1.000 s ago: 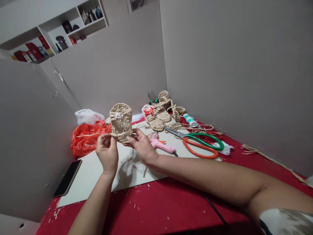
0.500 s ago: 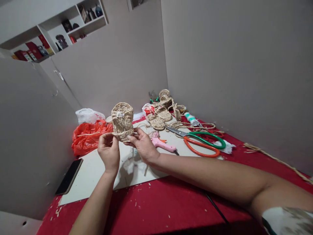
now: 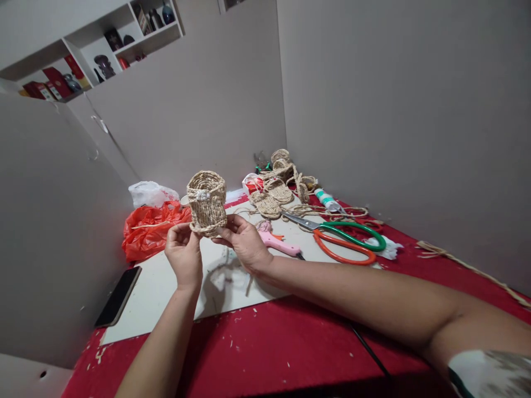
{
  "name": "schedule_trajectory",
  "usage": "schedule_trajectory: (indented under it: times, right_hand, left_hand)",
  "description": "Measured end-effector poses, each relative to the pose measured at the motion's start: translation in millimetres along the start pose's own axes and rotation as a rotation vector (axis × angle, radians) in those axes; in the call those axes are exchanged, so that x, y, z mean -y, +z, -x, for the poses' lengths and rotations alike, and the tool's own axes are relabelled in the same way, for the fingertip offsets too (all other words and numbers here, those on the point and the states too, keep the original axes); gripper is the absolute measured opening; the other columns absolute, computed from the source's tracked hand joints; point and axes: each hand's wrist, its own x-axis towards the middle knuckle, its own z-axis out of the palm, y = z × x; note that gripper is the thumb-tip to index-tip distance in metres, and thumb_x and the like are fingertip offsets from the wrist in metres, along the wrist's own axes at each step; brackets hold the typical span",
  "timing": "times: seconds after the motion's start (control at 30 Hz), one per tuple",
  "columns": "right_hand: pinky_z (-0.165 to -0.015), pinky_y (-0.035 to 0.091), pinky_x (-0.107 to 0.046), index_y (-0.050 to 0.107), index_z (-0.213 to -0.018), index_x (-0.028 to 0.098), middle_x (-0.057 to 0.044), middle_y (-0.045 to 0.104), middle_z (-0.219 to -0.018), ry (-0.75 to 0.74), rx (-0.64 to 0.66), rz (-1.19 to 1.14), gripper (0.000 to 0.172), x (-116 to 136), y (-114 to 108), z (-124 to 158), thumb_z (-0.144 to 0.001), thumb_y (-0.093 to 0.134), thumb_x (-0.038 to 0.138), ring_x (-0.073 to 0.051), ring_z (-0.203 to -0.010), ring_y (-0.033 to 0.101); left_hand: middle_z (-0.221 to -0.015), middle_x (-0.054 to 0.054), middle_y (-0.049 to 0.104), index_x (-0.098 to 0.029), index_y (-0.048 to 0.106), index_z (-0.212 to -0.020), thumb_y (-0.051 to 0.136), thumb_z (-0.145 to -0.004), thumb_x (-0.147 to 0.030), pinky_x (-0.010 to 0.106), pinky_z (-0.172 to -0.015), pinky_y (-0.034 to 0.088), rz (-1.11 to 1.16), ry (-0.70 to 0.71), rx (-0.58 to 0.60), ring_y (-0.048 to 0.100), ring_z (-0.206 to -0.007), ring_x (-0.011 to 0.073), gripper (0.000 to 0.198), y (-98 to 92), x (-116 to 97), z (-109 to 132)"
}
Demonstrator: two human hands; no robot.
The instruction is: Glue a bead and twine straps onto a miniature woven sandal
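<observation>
A small woven straw slipper (image 3: 207,209) with a cluster of white beads on its strap is held up above the white board (image 3: 157,301). My left hand (image 3: 183,251) pinches its lower left edge between thumb and fingers. At the lower right edge, my right hand (image 3: 246,243) grips the slipper with the thumb in front and the fingers partly hidden behind. Beyond my right hand, a pink glue gun (image 3: 280,243) lies on the board. Large scissors (image 3: 352,235) with one green and one orange handle lie farther right.
More straw slippers (image 3: 265,203) and loose cord (image 3: 301,185) are piled at the back. A red plastic bag (image 3: 151,229) sits at the left, near a phone (image 3: 118,297). A roll with green stripes (image 3: 327,199) stands by the right wall. Straw scraps dot the red cloth (image 3: 249,348).
The slipper has tilted slightly in my hands, its upper end leaning a little to the left. Both hands keep their hold, and the other things lie as before.
</observation>
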Motion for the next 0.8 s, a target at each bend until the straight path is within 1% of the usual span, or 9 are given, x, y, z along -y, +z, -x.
schedule_trajectory:
  times: [0.1,0.2,0.33,0.57,0.73,0.8]
  right_hand:
    - [-0.071,0.059,-0.031,0.057,-0.078,0.02,0.004,0.068,-0.076,0.023,-0.012,-0.008,0.04,0.3,0.5,0.1,-0.052,0.086,0.029,-0.015,-0.077,0.067]
    - [-0.074,0.059,-0.034,0.057,-0.08,0.021,0.004,0.068,-0.075,0.034,-0.014,-0.013,0.042,-0.3,1.0,-0.3,-0.051,0.086,0.028,-0.017,-0.081,0.069]
    - [-0.076,0.059,-0.035,0.057,-0.084,0.022,0.004,0.07,-0.075,0.042,-0.023,-0.033,0.046,-2.1,0.6,-1.2,-0.049,0.087,0.026,-0.019,-0.086,0.069]
    - [-0.071,0.06,-0.031,0.059,-0.081,0.021,0.005,0.069,-0.069,0.054,-0.043,-0.007,0.044,-0.7,0.8,-0.4,-0.048,0.087,0.027,-0.017,-0.077,0.07]
    - [-0.076,0.059,-0.034,0.058,-0.082,0.021,0.004,0.069,-0.071,0.063,-0.037,-0.014,0.045,-1.1,1.7,-0.5,-0.049,0.087,0.027,-0.019,-0.083,0.07]
    - [-0.077,0.059,-0.034,0.057,-0.081,0.02,0.004,0.069,-0.071,0.064,-0.035,-0.014,0.043,-1.9,1.5,-0.5,-0.05,0.086,0.028,-0.018,-0.082,0.07]
  left_hand:
    - [-0.077,0.0,0.064,-0.016,0.059,-0.081,0.077,-0.065,-0.024,0.025,-0.071,0.051,0.0,0.006,-0.003,0.061,-0.071,0.0105,0.026,0.1,-0.6,-0.2]
    - [-0.079,0.001,0.065,-0.016,0.059,-0.083,0.078,-0.066,-0.025,0.025,-0.073,0.051,0.003,0.01,-0.006,0.062,-0.072,0.0107,0.027,-0.3,-0.7,-0.3]
    - [-0.082,0.001,0.067,-0.016,0.062,-0.086,0.078,-0.066,-0.023,0.025,-0.076,0.052,0.001,0.057,-0.006,0.064,-0.076,0.0112,0.027,-0.9,-0.5,0.7]
    - [-0.088,0.005,0.072,-0.015,0.07,-0.089,0.075,-0.072,-0.029,0.03,-0.08,0.053,-0.011,0.073,0.001,0.067,-0.079,0.014,0.023,-0.5,3.6,2.3]
    - [-0.091,0.005,0.072,-0.016,0.068,-0.092,0.077,-0.069,-0.026,0.029,-0.082,0.052,0.008,0.077,0.022,0.066,-0.083,0.0138,0.026,-0.2,6.9,4.0]
    - [-0.091,0.004,0.071,-0.017,0.067,-0.093,0.078,-0.069,-0.025,0.028,-0.082,0.052,0.01,0.076,0.025,0.066,-0.084,0.0134,0.028,-0.3,7.4,4.8]
